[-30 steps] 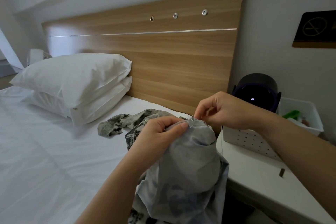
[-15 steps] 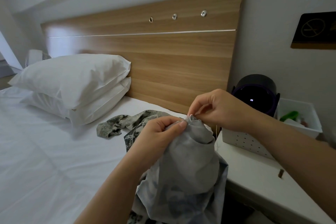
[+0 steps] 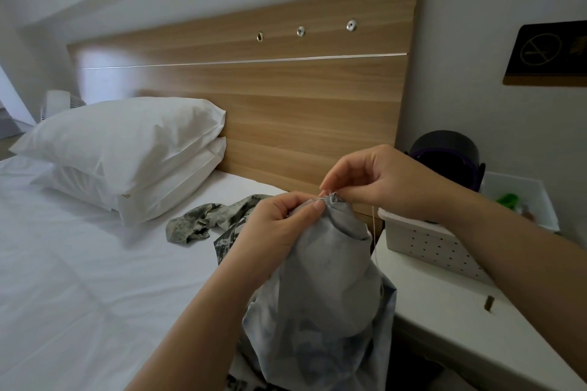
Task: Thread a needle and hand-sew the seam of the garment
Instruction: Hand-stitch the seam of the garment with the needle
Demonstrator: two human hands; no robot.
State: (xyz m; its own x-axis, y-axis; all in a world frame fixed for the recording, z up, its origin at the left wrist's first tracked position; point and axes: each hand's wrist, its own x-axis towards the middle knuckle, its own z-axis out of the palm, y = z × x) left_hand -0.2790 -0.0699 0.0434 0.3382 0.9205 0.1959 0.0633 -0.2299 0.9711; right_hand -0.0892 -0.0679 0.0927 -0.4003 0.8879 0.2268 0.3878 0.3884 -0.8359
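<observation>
A grey camouflage garment [image 3: 320, 305], turned inside out, is held up in front of me over the bed's edge. My left hand [image 3: 279, 225] grips its bunched top, thumb pressed on the seam. My right hand [image 3: 378, 181] pinches a thin needle [image 3: 330, 193] at the seam's tip, just right of my left thumb. A pale thread [image 3: 374, 228] hangs down from my right hand along the garment's right side. Part of the garment trails onto the sheet behind my left hand.
White bed [image 3: 79, 279] with two stacked pillows [image 3: 127, 149] at left, wooden headboard [image 3: 286, 98] behind. A white bedside table [image 3: 476, 336] at right carries a perforated white basket [image 3: 435, 247] and a dark round device [image 3: 444, 152].
My right hand has risen slightly and shifted left at the seam's tip, fingers still pinched. My left hand keeps its grip on the fabric.
</observation>
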